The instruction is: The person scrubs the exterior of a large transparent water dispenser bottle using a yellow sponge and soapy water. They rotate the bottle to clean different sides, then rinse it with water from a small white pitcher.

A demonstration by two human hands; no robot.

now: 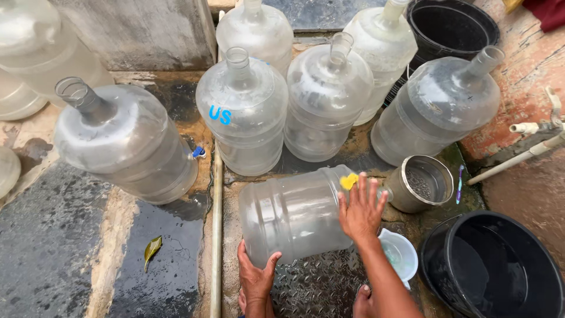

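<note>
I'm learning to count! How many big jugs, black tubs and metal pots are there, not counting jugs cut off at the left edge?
Clear jugs: 7
Black tubs: 2
Metal pot: 1
Total: 10

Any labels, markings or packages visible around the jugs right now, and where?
Blue painted marking: on the shoulder of the upright clear jug at centre, two block characters.
Faint pale patch: on the lying jug both hands hold, too blurred to tell.
No packages, signs or screens.
</note>
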